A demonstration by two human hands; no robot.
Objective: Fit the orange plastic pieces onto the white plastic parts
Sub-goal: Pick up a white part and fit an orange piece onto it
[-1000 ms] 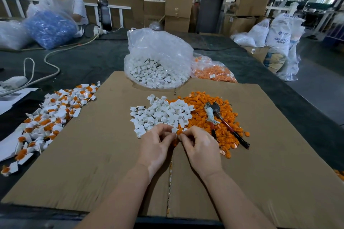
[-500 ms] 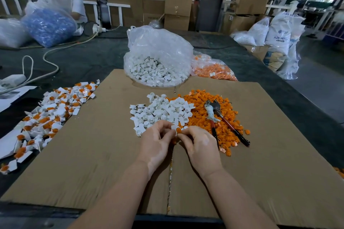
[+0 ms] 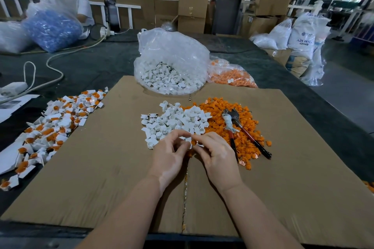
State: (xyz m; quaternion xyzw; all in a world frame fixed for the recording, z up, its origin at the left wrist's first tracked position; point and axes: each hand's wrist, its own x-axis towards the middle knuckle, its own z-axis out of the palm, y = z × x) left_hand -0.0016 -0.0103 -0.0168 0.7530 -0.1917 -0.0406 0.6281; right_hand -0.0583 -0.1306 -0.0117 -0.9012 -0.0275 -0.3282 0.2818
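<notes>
Orange-filled white finished pieces (image 3: 50, 127) lay heaped leftward; loose white plastic parts (image 3: 178, 121) and orange plastic pieces (image 3: 232, 115) remained plentiful, left hand (image 3: 170, 157) and right hand (image 3: 218, 155) pinching one white part (image 3: 188, 140)

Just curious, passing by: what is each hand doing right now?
Left hand: fingers curled, pinching a white plastic part.
Right hand: fingers curled on the same part.

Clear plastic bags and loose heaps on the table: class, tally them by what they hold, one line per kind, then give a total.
Clear plastic bags of white parts: 1
Clear plastic bags of orange pieces: 1
Clear plastic bags of blue pieces: 1
Loose heaps of white parts: 1
Loose heaps of orange pieces: 1
Loose heaps of fitted white-and-orange parts: 1
Total: 6
</notes>
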